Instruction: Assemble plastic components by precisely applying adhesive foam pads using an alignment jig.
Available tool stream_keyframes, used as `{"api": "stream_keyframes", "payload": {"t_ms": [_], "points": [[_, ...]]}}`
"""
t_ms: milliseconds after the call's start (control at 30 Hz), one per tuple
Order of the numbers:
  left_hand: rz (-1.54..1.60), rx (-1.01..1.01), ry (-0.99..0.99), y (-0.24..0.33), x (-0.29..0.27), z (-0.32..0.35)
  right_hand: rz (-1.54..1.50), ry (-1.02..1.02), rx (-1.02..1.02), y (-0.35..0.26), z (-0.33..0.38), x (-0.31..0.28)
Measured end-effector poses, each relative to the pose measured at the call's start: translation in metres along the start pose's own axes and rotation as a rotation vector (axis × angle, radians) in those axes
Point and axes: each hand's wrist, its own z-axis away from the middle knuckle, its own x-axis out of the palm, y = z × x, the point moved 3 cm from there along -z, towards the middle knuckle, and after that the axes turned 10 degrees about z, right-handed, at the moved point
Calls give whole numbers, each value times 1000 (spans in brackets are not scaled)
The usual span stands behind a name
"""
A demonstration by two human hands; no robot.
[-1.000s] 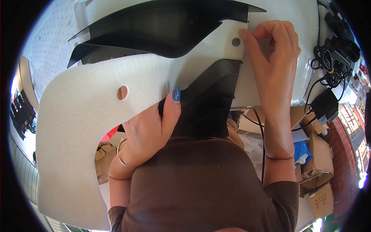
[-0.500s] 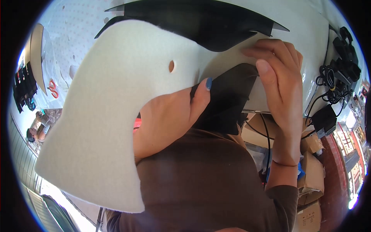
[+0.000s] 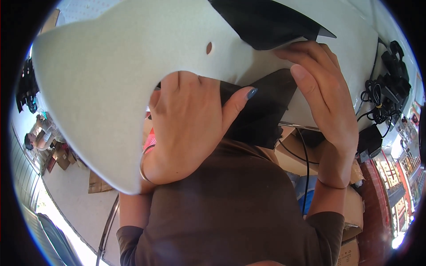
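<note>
Spanning the upper left of the frame with the broad end of the white felt piece (image 3: pixel 111 71), apparently leaving that part unsettled. Resting the left hand (image 3: pixel 191 117) at centre under the felt's curved edge, pointing the thumb over the lower black panel (image 3: pixel 262 106), hiding the other fingertips, leaving any pinch impossible to tell. Right of upper centre, touching the narrow end, seemingly already set beside the upper black panel (image 3: pixel 275 22), with the right hand (image 3: pixel 324 91), spreading thumb from fingers.
</note>
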Motion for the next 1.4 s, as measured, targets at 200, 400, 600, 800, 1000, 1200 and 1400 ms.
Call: {"api": "stream_keyframes", "payload": {"t_ms": [200, 400, 600, 800, 1000, 1200, 1400], "points": [[648, -134, 116, -25, -24, 15, 19, -18, -16, 2, 0, -2], [1012, -432, 380, -33, -30, 12, 43, -30, 9, -1, -2, -3], [563, -272, 461, -79, -2, -4, 64, -11, 21, -1, 1, 2], [460, -158, 477, -92, 7, -10, 73, -22, 43, -1, -1, 2], [453, -167, 439, -99, 9, -14, 56, -20, 60, -1, -1, 1], [478, -178, 389, -105, 9, -15, 79, -24, 58, -4, -4, 0], [537, -199, 332, -103, 8, -18, 67, -52, 94, -7, -8, -2]]}}
